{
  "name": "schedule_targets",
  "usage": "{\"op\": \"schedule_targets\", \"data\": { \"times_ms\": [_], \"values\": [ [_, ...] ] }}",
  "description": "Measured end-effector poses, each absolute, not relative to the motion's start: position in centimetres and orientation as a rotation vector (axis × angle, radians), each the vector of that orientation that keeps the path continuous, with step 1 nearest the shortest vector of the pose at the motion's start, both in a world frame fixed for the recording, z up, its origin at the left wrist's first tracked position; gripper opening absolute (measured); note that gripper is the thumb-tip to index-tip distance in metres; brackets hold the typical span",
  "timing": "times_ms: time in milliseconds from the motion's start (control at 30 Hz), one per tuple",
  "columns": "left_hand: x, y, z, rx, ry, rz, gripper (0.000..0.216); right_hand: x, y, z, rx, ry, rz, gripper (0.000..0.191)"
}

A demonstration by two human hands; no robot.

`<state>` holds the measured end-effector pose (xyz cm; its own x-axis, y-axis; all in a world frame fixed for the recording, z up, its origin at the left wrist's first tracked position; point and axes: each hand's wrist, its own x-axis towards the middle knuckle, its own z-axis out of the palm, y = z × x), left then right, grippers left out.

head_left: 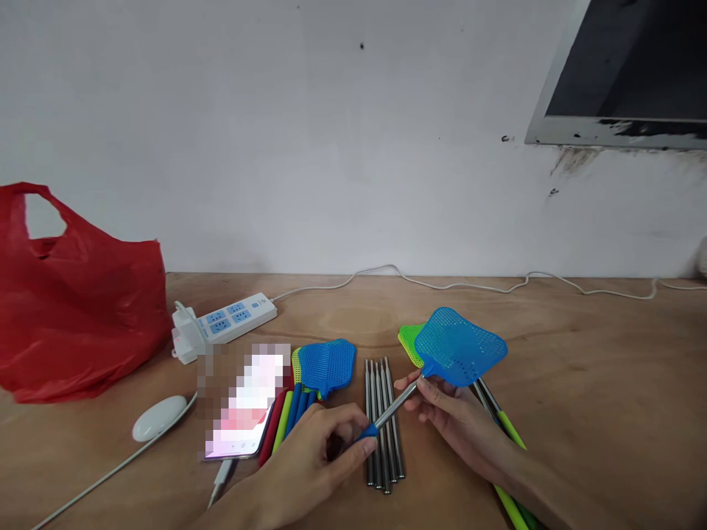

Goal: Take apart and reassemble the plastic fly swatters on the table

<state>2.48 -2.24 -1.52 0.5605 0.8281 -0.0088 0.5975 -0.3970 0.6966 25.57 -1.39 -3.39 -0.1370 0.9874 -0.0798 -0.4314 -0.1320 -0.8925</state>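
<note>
I hold a blue fly swatter above the wooden table. My left hand is closed on the blue grip at the end of its metal rod. My right hand pinches the rod just below the blue mesh head. Under the swatter lie several loose metal rods side by side. A green swatter head peeks out behind the blue one, with green-handled rods running under my right forearm. Left of the rods lies a pile of swatter heads and coloured handles.
A phone with a lit screen lies left of the pile, cable attached. A white power strip, a white oval device and a red plastic bag sit at the left. A white cable runs along the wall.
</note>
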Motion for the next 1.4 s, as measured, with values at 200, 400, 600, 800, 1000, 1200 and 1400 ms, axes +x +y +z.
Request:
{"op": "schedule_targets", "data": {
  "times_ms": [200,400,600,800,1000,1200,1400],
  "values": [
    [2.0,-2.0,-1.3,2.112,1.076,0.447,0.038,25.7,-1.7,-3.7,-0.964,-1.076,1.388,0.035],
    [1.9,-1.9,-1.3,2.065,1.069,0.437,0.04,25.5,-2.0,-4.3,-0.963,-1.135,1.305,0.033],
    [1.9,-1.7,-1.3,2.006,0.991,0.44,0.043,25.3,-2.2,-4.7,-0.961,-1.127,1.251,0.029],
    [2.2,-1.3,-1.3,1.936,0.929,0.453,0.042,25.1,-2.2,-4.6,-0.974,-1.048,1.234,0.034],
    [2.5,-1.6,-1.1,2.036,0.946,0.446,0.042,25.3,-2.0,-3.7,-0.923,-0.938,1.428,0.034],
    [3.1,-1.7,-0.7,2.211,1.065,0.414,0.039,25.0,-1.9,-2.9,-0.923,-0.82,1.652,0.034],
    [3.4,-1.7,-0.3,2.295,1.071,0.342,0.041,24.7,-2.8,-3.0,-1.006,-0.736,1.575,0.033]
  ]
}}
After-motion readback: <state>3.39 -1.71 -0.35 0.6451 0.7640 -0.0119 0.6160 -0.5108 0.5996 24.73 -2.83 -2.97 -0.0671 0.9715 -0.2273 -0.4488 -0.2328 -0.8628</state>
